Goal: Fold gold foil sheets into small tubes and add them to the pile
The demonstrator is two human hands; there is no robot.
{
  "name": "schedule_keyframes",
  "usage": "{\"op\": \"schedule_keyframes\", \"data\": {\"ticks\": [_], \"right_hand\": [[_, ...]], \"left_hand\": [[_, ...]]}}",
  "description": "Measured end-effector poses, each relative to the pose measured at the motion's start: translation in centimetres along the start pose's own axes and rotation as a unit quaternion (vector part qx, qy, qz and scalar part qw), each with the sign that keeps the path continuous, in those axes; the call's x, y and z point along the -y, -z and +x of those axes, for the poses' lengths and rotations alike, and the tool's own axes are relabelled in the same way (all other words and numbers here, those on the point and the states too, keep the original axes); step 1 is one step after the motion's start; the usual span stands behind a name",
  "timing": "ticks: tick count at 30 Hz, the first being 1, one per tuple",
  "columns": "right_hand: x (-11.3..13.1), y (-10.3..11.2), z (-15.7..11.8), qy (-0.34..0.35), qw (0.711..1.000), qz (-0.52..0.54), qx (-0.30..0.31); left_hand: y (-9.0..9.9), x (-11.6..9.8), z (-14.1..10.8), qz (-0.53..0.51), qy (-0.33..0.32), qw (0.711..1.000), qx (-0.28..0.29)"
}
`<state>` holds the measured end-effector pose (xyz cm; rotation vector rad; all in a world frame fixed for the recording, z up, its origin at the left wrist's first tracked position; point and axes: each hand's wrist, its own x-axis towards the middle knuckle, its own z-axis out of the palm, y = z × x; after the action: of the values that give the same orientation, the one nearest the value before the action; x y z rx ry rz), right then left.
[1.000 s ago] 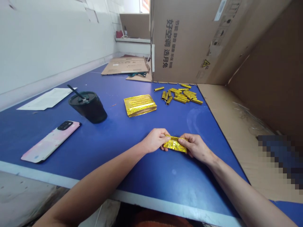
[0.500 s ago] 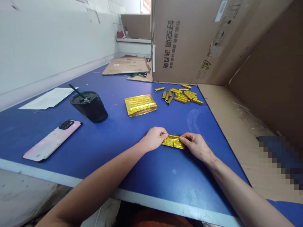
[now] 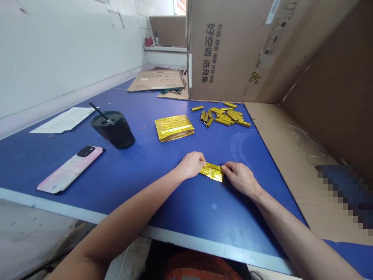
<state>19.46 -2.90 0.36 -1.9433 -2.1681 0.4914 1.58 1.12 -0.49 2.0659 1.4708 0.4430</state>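
Observation:
Between my hands a shiny gold foil piece (image 3: 212, 172) lies low over the blue table, flat and creased. My left hand (image 3: 192, 163) pinches its left end between thumb and fingers. At its upper right corner my right hand (image 3: 237, 174) grips the edge, thumb and forefinger together. Farther off lies a flat stack of gold foil sheets (image 3: 174, 127), ahead and a little left of my hands. To the right of that stack, a loose heap of several small folded gold foil tubes (image 3: 224, 116) rests near the large carton.
A black lidded cup with a straw (image 3: 113, 130) stands at left, near a pink-and-white phone (image 3: 71, 169) and a paper sheet (image 3: 62, 119). A large cardboard carton (image 3: 233, 50) walls off the back right. Flattened cardboard (image 3: 157, 80) lies at the back.
My left hand has shifted slightly up, and the foil piece has turned a little, its right end freer of the fingers. The whole view has moved slightly.

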Motion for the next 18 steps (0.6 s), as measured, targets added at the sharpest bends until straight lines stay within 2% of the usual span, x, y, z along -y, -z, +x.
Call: {"op": "schedule_keyframes", "data": {"ticks": [6,13,15,18], "right_hand": [[-0.1,-0.3,0.1,-0.009,0.999,-0.048,-0.021],[0.0,-1.2,-0.4,-0.030,0.994,-0.082,-0.066],[0.2,-1.3,-0.6,0.002,0.990,-0.108,-0.085],[0.2,-1.3,-0.9,0.093,0.977,-0.169,-0.095]], "left_hand": [[-0.2,-0.2,-0.1,0.035,-0.004,0.999,0.004],[-0.6,-0.6,-0.1,0.105,0.011,0.994,-0.018],[-0.7,-0.7,-0.2,0.126,0.013,0.992,-0.023],[-0.6,-0.9,-0.5,0.152,0.001,0.988,-0.026]]}}
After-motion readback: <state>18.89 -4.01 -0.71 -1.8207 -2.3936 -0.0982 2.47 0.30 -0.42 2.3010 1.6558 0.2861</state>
